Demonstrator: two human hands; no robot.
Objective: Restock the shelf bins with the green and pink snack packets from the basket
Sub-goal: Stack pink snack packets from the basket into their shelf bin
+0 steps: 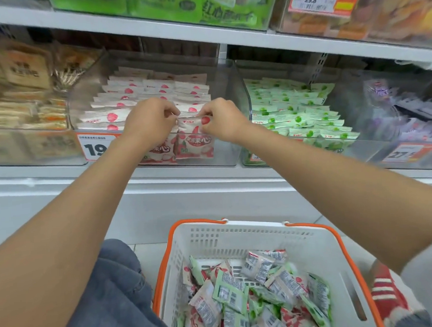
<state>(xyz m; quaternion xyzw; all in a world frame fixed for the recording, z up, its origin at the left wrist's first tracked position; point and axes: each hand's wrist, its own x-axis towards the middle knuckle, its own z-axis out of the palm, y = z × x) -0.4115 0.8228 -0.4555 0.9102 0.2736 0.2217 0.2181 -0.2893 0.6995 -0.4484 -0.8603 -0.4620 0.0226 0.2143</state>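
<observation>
pink bin (pixel 224 152) stocked with flat rows | left hand (pixel 150 124) curled, apparently pinching top left corner of pink packet (pixel 196 141) | packet upright at bin front, long axis vertical, print facing camera | right hand (pixel 222 120) pinching top right corner | green bin (pixel 360 149) just beside, stocked | basket (pixel 251 227) below, well apart

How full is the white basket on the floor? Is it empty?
Partly full, not empty. The basket holds a jumbled pile of green packets and pink packets low down; its upper walls are bare.
</observation>
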